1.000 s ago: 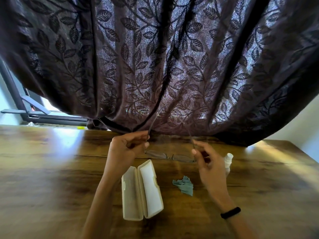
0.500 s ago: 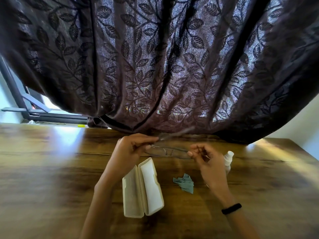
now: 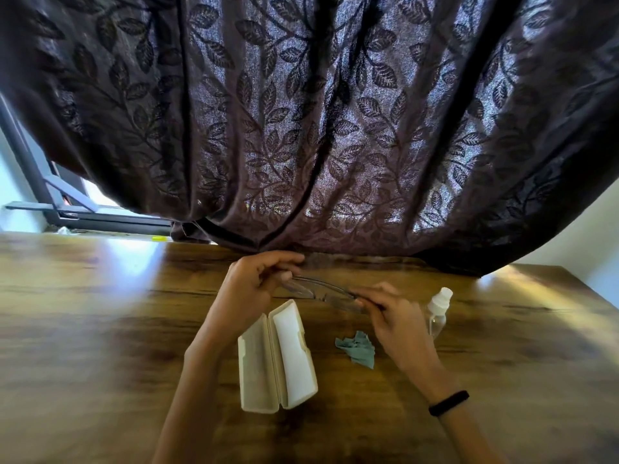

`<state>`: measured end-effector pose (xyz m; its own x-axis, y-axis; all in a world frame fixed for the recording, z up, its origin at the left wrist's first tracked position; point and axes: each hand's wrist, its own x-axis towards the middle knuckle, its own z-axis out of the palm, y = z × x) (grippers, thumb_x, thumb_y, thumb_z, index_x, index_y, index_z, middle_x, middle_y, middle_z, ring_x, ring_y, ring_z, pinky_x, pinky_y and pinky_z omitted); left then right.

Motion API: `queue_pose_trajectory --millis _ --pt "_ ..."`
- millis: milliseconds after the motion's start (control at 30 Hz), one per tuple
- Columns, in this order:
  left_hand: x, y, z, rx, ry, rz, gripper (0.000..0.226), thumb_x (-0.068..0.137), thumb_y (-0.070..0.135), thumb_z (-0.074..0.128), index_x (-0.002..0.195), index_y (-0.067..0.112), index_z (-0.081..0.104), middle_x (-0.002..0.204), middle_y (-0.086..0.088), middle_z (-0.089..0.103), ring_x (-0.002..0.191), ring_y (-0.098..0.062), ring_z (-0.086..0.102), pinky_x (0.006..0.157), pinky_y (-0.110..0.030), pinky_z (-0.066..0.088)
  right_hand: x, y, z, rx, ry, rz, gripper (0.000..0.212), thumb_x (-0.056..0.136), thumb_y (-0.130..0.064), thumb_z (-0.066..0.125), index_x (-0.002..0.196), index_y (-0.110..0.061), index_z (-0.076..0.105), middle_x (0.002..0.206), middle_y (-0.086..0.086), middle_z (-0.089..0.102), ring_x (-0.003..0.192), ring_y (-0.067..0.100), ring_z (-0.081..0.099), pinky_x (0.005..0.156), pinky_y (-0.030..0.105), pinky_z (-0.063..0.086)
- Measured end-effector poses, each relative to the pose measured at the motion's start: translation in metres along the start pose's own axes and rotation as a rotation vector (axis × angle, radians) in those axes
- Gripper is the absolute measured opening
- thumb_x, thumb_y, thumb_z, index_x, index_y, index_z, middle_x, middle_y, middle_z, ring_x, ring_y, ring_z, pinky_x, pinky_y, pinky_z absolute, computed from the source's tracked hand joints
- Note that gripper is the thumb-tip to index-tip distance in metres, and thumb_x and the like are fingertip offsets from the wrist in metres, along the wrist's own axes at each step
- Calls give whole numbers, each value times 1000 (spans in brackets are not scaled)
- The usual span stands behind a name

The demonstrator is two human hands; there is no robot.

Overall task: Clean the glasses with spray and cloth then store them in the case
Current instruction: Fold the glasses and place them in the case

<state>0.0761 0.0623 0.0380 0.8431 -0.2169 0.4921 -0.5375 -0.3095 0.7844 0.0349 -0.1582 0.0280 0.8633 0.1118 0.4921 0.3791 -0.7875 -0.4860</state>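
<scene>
Two hands hold the glasses [image 3: 321, 293] above the wooden table [image 3: 100, 313], just past the open case [image 3: 276, 358].

Thin and clear-lensed, the frame looks folded, tilted down to the right; the left hand [image 3: 249, 286] pinches one end, the right hand [image 3: 390, 313] the other. Nearer lies a crumpled teal cloth [image 3: 356, 348]; the spray bottle [image 3: 437, 311] stands partly behind the right hand. A dark leaf-patterned curtain [image 3: 318, 122] hangs behind.

Bare wooden table [image 3: 100, 329] wide open left of the left hand's fingers [image 3: 284, 275], open glasses case [image 3: 276, 356] just below them, crumpled cloth [image 3: 356, 348] under the right hand's fingers [image 3: 363, 301], spray bottle [image 3: 437, 313] close right, curtain [image 3: 335, 128] hanging just beyond
</scene>
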Motion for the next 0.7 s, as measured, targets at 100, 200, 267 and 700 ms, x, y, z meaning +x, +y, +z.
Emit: queue_pose_trajectory --millis 100,200,267,700 --pt "0 -3 -6 -113 114 -47 34 82 0 61 111 17 62 92 6 70 88 -2 65 81 -17 51 -6 -14 7 -51 -61 -20 17 88 -16 57 101 -15 67 88 -8 61 71 2 56 67 17 50" --pt "1 -5 -12 -241 274 -83 39 78 1 65 114 14 58 90 3 70 79 -3 67 75 -16 53 -14 -30 15 60 -65 72 13 85 -22 61 96 -20 69 80 -19 59 71 -4 58 66 4 44" --pt "1 -8 -14 -277 337 -123 42 76 4 67 116 14 56 87 2 70 78 -8 68 74 -20 56 -21 -41 20 166 -107 154 11 83 -26 63 92 -23 69 73 -24 59 76 -10 58 63 2 42" --pt "1 -41 21 -69 190 -370 30 76 12 72 104 11 61 84 -2 68 78 -13 66 67 -19 54 -47 -46 56 169 -313 366 7 82 -35 62 75 -34 62 69 -19 59 72 -5 58 69 10 47"
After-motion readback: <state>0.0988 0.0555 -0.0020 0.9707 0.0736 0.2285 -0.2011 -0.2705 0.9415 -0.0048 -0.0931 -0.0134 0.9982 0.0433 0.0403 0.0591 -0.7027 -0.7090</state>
